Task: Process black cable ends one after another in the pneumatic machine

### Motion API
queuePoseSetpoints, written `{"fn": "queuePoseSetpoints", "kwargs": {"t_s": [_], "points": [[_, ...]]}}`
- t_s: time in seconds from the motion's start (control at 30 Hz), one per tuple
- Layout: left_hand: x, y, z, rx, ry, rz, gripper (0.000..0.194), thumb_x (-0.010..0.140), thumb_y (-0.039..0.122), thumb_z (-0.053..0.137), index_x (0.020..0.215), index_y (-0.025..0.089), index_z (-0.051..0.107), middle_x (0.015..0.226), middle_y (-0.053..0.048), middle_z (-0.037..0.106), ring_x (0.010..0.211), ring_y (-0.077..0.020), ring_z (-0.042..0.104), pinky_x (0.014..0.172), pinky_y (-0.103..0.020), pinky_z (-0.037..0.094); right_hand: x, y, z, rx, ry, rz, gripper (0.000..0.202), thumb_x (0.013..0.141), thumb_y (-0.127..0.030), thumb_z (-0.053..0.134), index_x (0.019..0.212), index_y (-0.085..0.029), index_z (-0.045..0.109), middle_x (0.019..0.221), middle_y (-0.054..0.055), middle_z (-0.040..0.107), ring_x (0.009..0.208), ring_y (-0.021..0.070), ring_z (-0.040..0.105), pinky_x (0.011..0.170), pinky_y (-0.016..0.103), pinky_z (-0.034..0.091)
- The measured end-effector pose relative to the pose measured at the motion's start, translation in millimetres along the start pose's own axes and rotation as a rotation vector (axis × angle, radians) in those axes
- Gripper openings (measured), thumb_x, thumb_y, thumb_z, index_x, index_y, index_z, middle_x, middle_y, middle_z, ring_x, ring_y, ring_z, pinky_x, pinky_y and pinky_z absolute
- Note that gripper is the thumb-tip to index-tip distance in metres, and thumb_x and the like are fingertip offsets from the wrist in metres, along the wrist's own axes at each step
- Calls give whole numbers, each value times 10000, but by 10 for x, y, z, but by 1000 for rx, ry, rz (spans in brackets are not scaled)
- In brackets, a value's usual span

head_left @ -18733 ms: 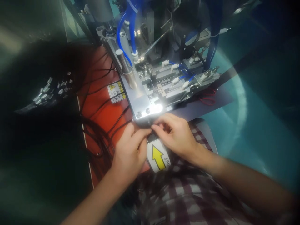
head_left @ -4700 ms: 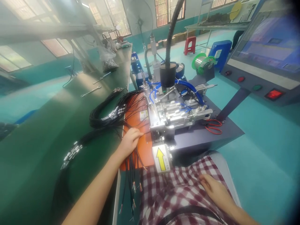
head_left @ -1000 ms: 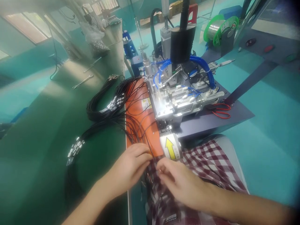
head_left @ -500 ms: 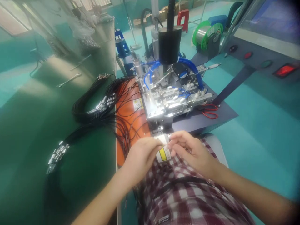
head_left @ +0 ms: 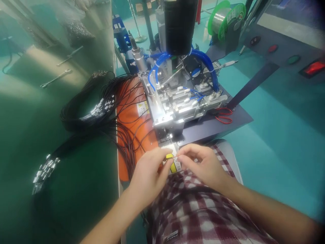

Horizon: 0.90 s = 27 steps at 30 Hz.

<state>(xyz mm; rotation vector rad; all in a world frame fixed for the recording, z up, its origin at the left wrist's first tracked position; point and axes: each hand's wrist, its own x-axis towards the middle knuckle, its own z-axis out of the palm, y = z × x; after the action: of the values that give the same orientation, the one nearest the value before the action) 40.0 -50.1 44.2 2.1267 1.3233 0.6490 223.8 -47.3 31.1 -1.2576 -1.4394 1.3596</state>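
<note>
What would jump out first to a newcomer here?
Probably the metal machine with its looping blue tubes, upper centre. Left of it, coiled black cables with shiny pieces lie on a green tabletop. At lower centre, the left hand and right hand meet at a thin reddish wire.

Wire end too small to make out.
Left hand covers part of the arrow. Black cylinder cut by top edge, screen cut off far right. Bag far left blurred; near-left cables fade into blur.
</note>
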Motion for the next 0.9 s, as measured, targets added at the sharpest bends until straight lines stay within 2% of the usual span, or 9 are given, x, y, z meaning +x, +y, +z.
{"fn": "queuePoseSetpoints", "kwargs": {"t_s": [0.17,0.27,0.47,0.63,0.7,0.83,0.9], "points": [[66,15,2,-220,-27,-112,140,923,250,506,886,226,639,797,2,657,701,-131,588,631,-249,469,44,25,3,103,18,79,65,825,-219,621,778,-191,658,554,-49,596,488,93,558,484,210,456],[108,-10,-5,-364,-30,-191,141,915,262,530,881,224,662,745,21,667,641,-115,592,578,-226,463,88,1,22,176,15,121,55,811,-208,628,764,-184,646,543,-53,576,468,85,535,459,201,446],[145,-51,-4,-537,-13,-296,133,900,257,561,926,211,684,664,35,648,551,-88,561,504,-191,435,172,-34,68,138,39,76,55,814,-204,629,774,-171,648,588,-37,588,494,81,535,472,196,440],[119,-58,4,-513,1,-250,131,910,239,549,935,224,676,712,40,639,622,-80,567,563,-173,444,201,-16,59,60,55,-9,136,814,-227,647,940,-182,669,774,4,644,578,98,573,527,222,465],[110,-54,-4,-475,-11,-216,144,922,229,528,925,230,671,720,40,628,647,-80,566,588,-172,442,213,-38,48,34,42,-29,72,828,-209,623,867,-178,675,735,-8,616,552,85,544,515,216,447],[93,-39,10,-407,-30,-159,150,940,218,489,951,238,637,787,33,626,685,-84,557,621,-181,438,219,-103,52,80,7,48,93,842,-188,600,759,-167,637,560,-54,524,474,70,470,464,201,391],[74,-37,35,-344,4,-137,96,917,229,535,984,233,604,827,24,620,650,-83,523,583,-190,422,203,-117,69,72,24,40,95,841,-190,604,752,-168,629,585,-46,541,508,76,484,476,203,390]]}}
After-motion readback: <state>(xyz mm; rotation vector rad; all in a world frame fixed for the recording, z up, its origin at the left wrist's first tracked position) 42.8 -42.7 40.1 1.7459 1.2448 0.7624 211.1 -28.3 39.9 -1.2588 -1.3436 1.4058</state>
